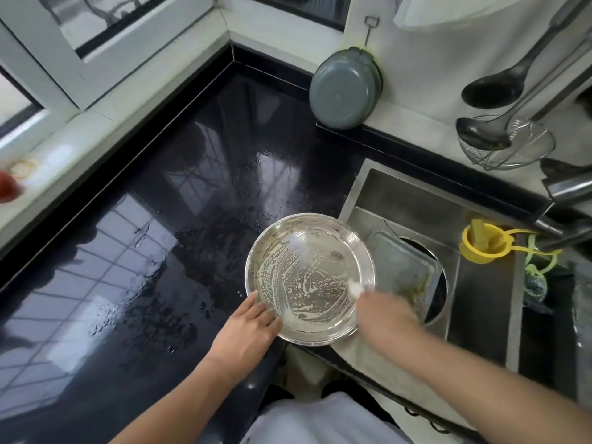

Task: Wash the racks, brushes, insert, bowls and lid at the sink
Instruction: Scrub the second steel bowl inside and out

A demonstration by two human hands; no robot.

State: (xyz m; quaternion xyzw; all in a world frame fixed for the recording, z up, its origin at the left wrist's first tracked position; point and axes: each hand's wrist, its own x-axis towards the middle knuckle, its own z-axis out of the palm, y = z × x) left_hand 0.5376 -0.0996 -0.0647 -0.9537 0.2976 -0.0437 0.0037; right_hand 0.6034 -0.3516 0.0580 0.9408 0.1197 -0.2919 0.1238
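- The black counter [134,251] lay wet and glossy in front of you, running into the corner under the window frames.
- The steel sink [480,283] sat to your right, sunk into that counter, with a rectangular metal tray [400,267] leaning in it over the round drain opening.
- The steel bowl [309,277] was tilted at the sink's left edge, partly over the counter, its inside streaked with soapy foam.
- A grey lid-like round piece [344,88] hung on the wall behind the sink; ladles and a wire strainer [512,145] hung further right.
- Your left hand [253,318] gripped the bowl's near rim, thumb over the edge and inside.
- Your right hand [381,312] was blurred at the bowl's right rim, pressing a pale sponge [355,288] to the inner wall; I cannot tell how its fingers lay.
- A yellow plastic strainer [480,241] sat at the sink's far right.
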